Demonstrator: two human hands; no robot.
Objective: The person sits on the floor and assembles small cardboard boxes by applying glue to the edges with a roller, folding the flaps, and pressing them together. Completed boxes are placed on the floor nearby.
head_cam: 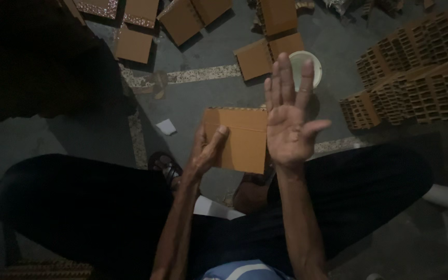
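My left hand [206, 151] grips a flat brown cardboard piece [240, 136] by its left edge, thumb across its front, holding it above my lap. My right hand [290, 118] is raised just right of the cardboard, palm toward me, fingers spread and holding nothing. Its heel lies near the cardboard's right edge; I cannot tell whether it touches. My legs in dark trousers spread out below both forearms.
Several more brown cardboard pieces [265, 52] lie scattered on the grey floor ahead. A white round bowl [307, 66] sits behind my right fingers. Stacks of hollow clay bricks [416, 67] fill the right side. A dark mass occupies the upper left.
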